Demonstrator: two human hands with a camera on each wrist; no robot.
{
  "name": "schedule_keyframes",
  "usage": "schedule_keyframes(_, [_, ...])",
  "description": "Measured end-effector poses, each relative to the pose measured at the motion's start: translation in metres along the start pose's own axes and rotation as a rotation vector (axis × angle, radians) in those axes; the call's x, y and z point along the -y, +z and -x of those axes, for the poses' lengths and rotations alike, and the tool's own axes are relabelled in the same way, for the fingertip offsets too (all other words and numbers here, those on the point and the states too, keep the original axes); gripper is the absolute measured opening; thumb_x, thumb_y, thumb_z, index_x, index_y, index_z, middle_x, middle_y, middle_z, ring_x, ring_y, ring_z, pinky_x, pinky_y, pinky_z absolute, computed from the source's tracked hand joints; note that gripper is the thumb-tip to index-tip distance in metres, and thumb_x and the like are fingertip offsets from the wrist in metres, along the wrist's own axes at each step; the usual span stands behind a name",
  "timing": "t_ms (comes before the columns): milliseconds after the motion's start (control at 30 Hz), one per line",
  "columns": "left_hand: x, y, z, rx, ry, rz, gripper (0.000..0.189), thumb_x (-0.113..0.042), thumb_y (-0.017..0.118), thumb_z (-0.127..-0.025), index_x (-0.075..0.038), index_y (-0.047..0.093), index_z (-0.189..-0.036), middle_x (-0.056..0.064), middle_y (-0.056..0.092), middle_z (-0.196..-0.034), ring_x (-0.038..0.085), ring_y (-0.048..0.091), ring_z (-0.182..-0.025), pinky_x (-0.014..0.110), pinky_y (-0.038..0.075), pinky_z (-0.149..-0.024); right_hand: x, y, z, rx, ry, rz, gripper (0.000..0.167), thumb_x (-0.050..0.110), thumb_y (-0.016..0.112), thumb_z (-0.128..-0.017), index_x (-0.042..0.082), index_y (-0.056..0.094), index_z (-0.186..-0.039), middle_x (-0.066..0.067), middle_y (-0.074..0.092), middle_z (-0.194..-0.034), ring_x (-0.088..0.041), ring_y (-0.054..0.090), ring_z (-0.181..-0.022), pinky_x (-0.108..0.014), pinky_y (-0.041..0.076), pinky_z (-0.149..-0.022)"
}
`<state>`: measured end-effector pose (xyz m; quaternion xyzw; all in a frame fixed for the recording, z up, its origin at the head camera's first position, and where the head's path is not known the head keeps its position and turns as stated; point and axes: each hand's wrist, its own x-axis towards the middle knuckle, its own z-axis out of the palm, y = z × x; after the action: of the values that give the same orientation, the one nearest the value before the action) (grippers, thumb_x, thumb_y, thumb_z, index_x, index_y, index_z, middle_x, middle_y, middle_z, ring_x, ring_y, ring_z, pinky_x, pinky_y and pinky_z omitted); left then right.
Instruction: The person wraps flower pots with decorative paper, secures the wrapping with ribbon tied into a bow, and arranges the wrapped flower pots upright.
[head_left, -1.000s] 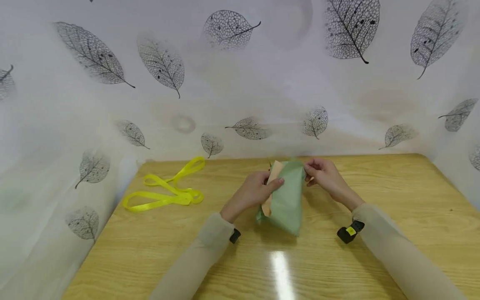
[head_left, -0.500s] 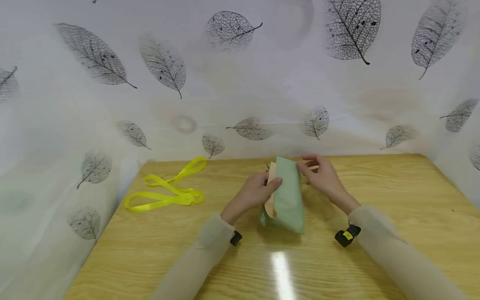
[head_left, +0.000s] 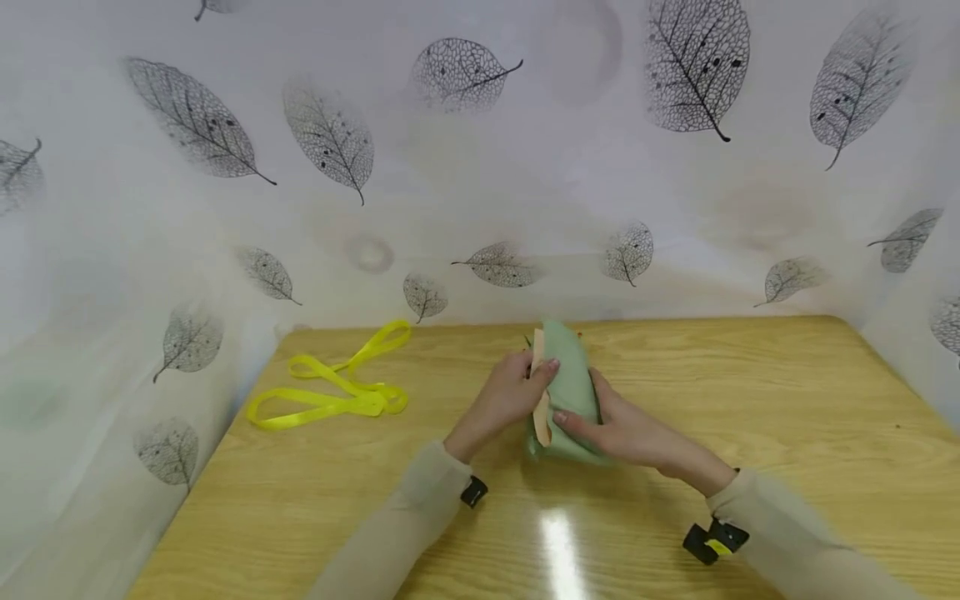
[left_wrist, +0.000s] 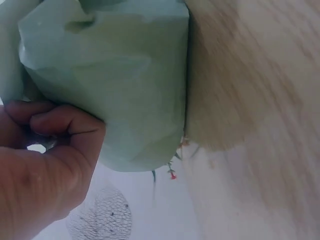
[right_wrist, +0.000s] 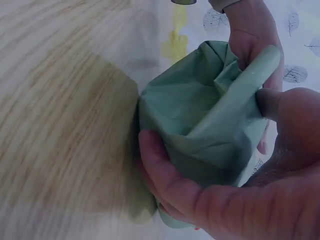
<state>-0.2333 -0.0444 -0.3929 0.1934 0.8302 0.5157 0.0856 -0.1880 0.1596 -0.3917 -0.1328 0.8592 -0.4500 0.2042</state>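
A bundle wrapped in pale green paper (head_left: pixel 567 375) stands over the middle of the table, with a peach-coloured strip (head_left: pixel 538 421) showing along its left edge. My left hand (head_left: pixel 506 400) pinches that edge, its thumb lying over the green sheet. On the other side my right hand (head_left: pixel 630 429) grips the bundle, thumb on the near face and fingers around the right side. In the right wrist view the wrapping's bottom end (right_wrist: pixel 187 107) is folded and creased. Small red-tipped sprigs (left_wrist: pixel 172 175) poke out at the far end; the bundle's inside is hidden.
A yellow ribbon (head_left: pixel 322 404) lies in loose loops at the left of the wooden table (head_left: pixel 787 400). Behind the table hangs a pale cloth (head_left: pixel 555 183) printed with dark leaves. Light glares off the table's near middle.
My right hand has come down from the paper's upper right corner and now grips the bundle's lower right side. The loose right edge is folded around. My left hand keeps its hold.
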Motion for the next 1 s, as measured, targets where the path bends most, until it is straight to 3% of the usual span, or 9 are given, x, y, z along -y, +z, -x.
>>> schedule_keyframes(200, [0.006,0.000,0.006,0.022,-0.089,0.062,0.047,-0.046,0.058,-0.103,-0.008,0.066,-0.130,0.005,0.075,-0.101,0.012,0.072,-0.080,0.028,0.060,-0.071,-0.002,0.006,-0.001,0.009,0.011,-0.019,0.111,0.058,0.054,-0.101,0.000,-0.023,-0.158,-0.032,0.002,-0.168,-0.049,0.015,-0.154,-0.067,0.027,-0.118])
schedule_keyframes(300, [0.007,-0.004,0.011,0.061,-0.131,0.050,0.048,-0.047,0.066,-0.097,-0.009,0.067,-0.127,0.002,0.076,-0.101,0.010,0.071,-0.083,0.026,0.058,-0.073,-0.002,0.008,-0.002,0.007,-0.002,-0.025,0.111,0.057,0.054,-0.101,0.001,-0.023,-0.158,-0.032,0.004,-0.168,-0.048,0.018,-0.154,-0.064,0.030,-0.118])
schedule_keyframes(433, [0.007,-0.008,0.017,0.118,-0.128,0.100,0.039,-0.037,0.068,-0.098,-0.004,0.070,-0.118,0.007,0.076,-0.098,0.011,0.071,-0.078,0.025,0.058,-0.070,-0.001,0.009,-0.003,0.008,0.020,-0.030,0.113,0.058,0.054,-0.101,0.001,-0.025,-0.158,-0.031,0.003,-0.168,-0.048,0.017,-0.154,-0.064,0.029,-0.118])
schedule_keyframes(667, [0.009,-0.013,0.021,0.193,-0.099,0.235,0.039,-0.024,0.059,-0.105,0.005,0.062,-0.131,0.021,0.073,-0.114,0.010,0.070,-0.087,0.025,0.058,-0.080,0.001,0.012,-0.003,0.038,0.033,-0.101,0.104,0.058,0.041,-0.106,0.003,-0.033,-0.154,-0.032,-0.012,-0.167,-0.050,0.005,-0.155,-0.067,0.019,-0.122])
schedule_keyframes(767, [0.012,-0.016,0.020,0.217,-0.131,0.295,0.039,-0.021,0.055,-0.107,0.008,0.059,-0.132,0.023,0.072,-0.117,0.009,0.070,-0.088,0.025,0.059,-0.084,0.003,0.016,-0.005,0.033,0.022,-0.160,0.097,0.057,0.035,-0.108,0.006,-0.034,-0.155,-0.035,-0.004,-0.165,-0.053,0.021,-0.150,-0.065,0.041,-0.111])
schedule_keyframes(900, [0.016,-0.019,0.019,0.236,-0.176,0.365,0.038,-0.018,0.052,-0.108,0.010,0.056,-0.133,0.024,0.069,-0.122,0.009,0.068,-0.093,0.028,0.059,-0.090,0.003,0.020,-0.008,-0.010,-0.010,-0.153,0.102,0.053,0.047,-0.106,0.011,-0.031,-0.157,-0.033,0.011,-0.161,-0.049,0.038,-0.140,-0.051,0.057,-0.092])
schedule_keyframes(1000, [0.018,-0.019,0.017,0.218,-0.211,0.398,0.039,-0.019,0.055,-0.107,0.010,0.057,-0.134,0.023,0.068,-0.125,0.012,0.069,-0.099,0.032,0.058,-0.095,0.001,0.024,-0.010,-0.061,-0.048,-0.086,0.117,0.050,0.063,-0.099,0.008,-0.029,-0.157,-0.032,0.015,-0.162,-0.046,0.037,-0.143,-0.051,0.049,-0.104])
